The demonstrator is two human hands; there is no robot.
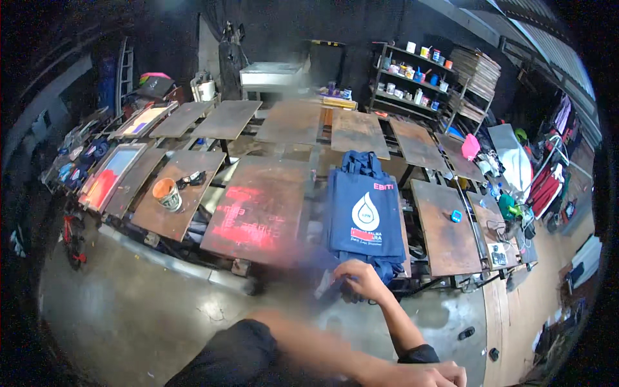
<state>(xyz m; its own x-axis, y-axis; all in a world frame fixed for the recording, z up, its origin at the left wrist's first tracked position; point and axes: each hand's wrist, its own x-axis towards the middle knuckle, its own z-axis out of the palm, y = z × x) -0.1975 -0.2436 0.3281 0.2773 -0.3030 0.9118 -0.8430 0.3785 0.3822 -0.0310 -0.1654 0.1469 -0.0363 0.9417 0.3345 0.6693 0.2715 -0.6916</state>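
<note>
Right hand [361, 278] grips blue bag [364, 216] on rusty printing boards [258, 209]; concrete floor [129, 316].

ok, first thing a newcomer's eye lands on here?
The navy tote bag with a white drop emblem, lying on a platen right of centre, its lower edge gripped by one hand. Next, the red ink smear on the central platen, and the ink cup on the platen to its left.

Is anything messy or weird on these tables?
Yes. The board left of the blue bags has smeared red ink across it. The bags' bottom edge droops off its board, where a hand touches it.
</note>
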